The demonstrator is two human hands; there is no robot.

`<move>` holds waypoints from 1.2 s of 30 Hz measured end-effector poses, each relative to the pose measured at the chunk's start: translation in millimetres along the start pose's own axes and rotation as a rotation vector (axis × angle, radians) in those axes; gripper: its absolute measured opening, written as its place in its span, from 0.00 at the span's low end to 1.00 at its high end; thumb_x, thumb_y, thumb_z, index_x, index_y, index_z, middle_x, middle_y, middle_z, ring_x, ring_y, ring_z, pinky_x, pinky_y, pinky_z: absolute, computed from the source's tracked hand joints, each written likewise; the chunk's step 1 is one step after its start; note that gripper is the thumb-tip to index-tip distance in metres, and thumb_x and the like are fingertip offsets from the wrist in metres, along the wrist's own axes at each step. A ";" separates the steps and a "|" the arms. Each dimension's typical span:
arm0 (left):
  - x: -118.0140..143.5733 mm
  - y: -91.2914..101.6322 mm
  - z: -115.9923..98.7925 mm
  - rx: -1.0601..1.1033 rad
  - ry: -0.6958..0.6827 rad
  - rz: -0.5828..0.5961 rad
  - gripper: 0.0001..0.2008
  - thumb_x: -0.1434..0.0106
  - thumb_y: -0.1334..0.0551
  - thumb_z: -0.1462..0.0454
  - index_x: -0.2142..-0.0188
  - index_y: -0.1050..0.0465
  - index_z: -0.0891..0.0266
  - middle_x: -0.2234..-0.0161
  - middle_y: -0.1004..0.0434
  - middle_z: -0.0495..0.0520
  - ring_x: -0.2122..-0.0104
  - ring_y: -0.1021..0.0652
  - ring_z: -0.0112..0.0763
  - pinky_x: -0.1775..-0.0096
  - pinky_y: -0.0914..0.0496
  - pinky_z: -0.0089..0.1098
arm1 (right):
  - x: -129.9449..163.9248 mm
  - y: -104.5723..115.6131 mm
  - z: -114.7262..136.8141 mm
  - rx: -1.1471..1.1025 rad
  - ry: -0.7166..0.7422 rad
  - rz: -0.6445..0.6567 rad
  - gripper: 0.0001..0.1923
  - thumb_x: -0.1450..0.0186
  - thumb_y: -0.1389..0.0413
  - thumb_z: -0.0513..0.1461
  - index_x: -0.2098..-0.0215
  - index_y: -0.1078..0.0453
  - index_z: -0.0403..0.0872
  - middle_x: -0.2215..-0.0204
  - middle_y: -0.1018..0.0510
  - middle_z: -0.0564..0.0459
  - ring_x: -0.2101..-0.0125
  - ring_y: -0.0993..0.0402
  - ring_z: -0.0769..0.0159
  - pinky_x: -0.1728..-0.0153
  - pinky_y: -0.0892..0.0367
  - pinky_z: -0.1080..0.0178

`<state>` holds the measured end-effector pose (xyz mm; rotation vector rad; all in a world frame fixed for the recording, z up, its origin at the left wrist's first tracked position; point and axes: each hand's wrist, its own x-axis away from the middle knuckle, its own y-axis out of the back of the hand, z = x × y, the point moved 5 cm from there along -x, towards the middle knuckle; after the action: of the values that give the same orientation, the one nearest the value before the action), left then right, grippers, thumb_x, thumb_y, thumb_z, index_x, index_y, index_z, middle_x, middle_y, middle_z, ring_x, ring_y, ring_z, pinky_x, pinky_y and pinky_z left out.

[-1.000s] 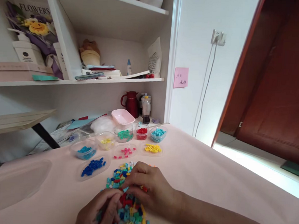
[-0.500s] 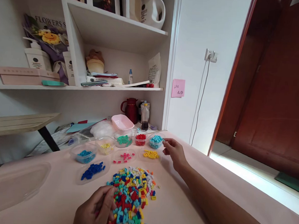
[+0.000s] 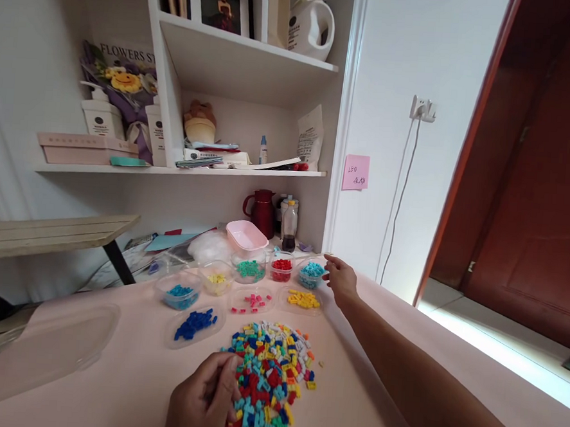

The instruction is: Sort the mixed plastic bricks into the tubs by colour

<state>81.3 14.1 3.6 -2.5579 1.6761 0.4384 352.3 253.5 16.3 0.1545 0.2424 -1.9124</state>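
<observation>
**Hand reaching by the light-blue cup**

The right hand (image 3: 341, 279) is hovering just right of the light-blue cup (image 3: 312, 274), fingers loosely pinching; I cannot tell what they hold. The left hand (image 3: 204, 402) is resting, curled, on the mixed brick pile (image 3: 270, 373).

Mixed red, blue, yellow, green bricks (image 3: 270, 373) lie on a pale pink tablecloth (image 3: 402, 349).

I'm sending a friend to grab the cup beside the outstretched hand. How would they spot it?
On the pink table, past the mixed bead pile, stands a row of clear cups. Take the rightmost cup, by the right hand: the only one there holding light-blue pieces.
</observation>
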 end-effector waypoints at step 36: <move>3.6 -1.4 -9.4 -0.171 0.017 0.092 0.15 0.40 0.41 0.52 0.70 0.27 0.61 0.81 0.30 0.46 0.82 0.30 0.24 0.80 0.35 0.22 | 201.9 -36.8 65.3 0.620 0.813 1.331 0.17 0.45 0.47 0.28 0.63 0.26 0.52 0.68 0.24 0.56 0.70 0.31 0.70 0.70 0.40 0.68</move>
<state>85.8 9.6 11.5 -2.6140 1.8433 0.5917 248.5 66.1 37.8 1.1867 0.0237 -0.4566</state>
